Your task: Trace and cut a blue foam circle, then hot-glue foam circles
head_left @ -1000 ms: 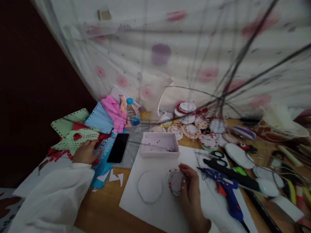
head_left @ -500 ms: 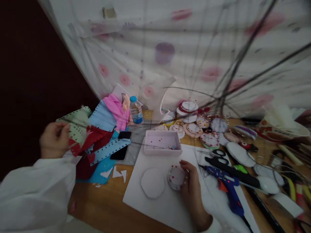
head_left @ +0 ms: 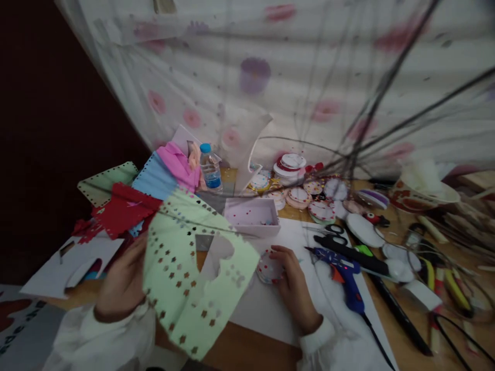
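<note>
My left hand (head_left: 121, 283) grips the left edge of a large pale green paper sheet (head_left: 216, 314). Rows of small flower-shaped holes run across this sheet, and bigger pieces are cut from its middle. My right hand (head_left: 296, 288) has its fingers around the right side of a small round white disc (head_left: 268, 268) with red dots along its rim. That disc is over the white sheet (head_left: 255, 319) on the table. A pale pink open box (head_left: 253, 229) with a few tiny bits inside stands behind the disc. The green sheet covers part of the white sheet.
Red paper (head_left: 124, 208), blue paper (head_left: 154, 178) and white cut paper (head_left: 73, 265) lie at left. A water bottle (head_left: 211, 170) stands behind. Decorated discs (head_left: 297, 198) crowd the back. On the right are scissors (head_left: 334, 234), a blue glue gun (head_left: 350, 283) and a black pen (head_left: 402, 317).
My left hand, empty near the paper pile before, has come right and down and now holds the green sheet. Papers in the pile have shifted. My right hand stays at the disc.
</note>
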`<state>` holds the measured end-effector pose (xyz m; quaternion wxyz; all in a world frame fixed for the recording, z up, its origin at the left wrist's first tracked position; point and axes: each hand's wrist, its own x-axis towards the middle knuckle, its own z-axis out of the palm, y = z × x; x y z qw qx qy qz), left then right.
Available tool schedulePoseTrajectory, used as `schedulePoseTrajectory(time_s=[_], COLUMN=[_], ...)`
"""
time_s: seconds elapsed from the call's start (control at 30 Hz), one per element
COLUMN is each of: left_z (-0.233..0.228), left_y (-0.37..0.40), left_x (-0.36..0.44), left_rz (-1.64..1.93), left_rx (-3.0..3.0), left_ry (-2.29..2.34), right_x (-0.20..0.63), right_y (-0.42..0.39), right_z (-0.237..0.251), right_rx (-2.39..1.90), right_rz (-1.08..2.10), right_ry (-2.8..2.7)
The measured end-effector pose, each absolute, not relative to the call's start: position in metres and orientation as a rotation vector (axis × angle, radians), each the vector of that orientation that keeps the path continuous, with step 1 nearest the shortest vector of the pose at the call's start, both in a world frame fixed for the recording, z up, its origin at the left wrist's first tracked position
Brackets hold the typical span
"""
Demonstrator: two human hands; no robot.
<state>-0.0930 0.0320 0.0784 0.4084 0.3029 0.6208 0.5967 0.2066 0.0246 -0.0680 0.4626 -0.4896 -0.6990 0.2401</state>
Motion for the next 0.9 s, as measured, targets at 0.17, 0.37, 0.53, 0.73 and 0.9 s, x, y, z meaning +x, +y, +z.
schedulePoseTrajectory(time_s=[0.17,0.37,0.53,0.73,0.9], left_z=[0.013,-0.014,-0.009,-0.011,-0.018], left_y=[0.024,0.009,0.013,0.022,0.02], left_x=[-0.087,-0.092,-0.091,-0.089,-0.079], left_rz=[1.379,1.303,1.335,1.405,1.53], left_rx=[0.69,0.918,0.994,1.028,0.887], left_ry=[1.579,1.71,1.714,1.735,1.82], right_x=[0.207,0.207,0.207,0.206,0.206], right_y=[0.025,0.024,0.024,0.026,0.025], right_z=[-0.065,-0.071,-0.073,-0.075,-0.075], right_rx=[-1.249,-1.245,-1.283,-1.404,-1.448], right_rz=[0.575,0.541,0.506,0.384,0.323], right_ry=[-1.762,-1.805,-1.823,-1.777,-1.755])
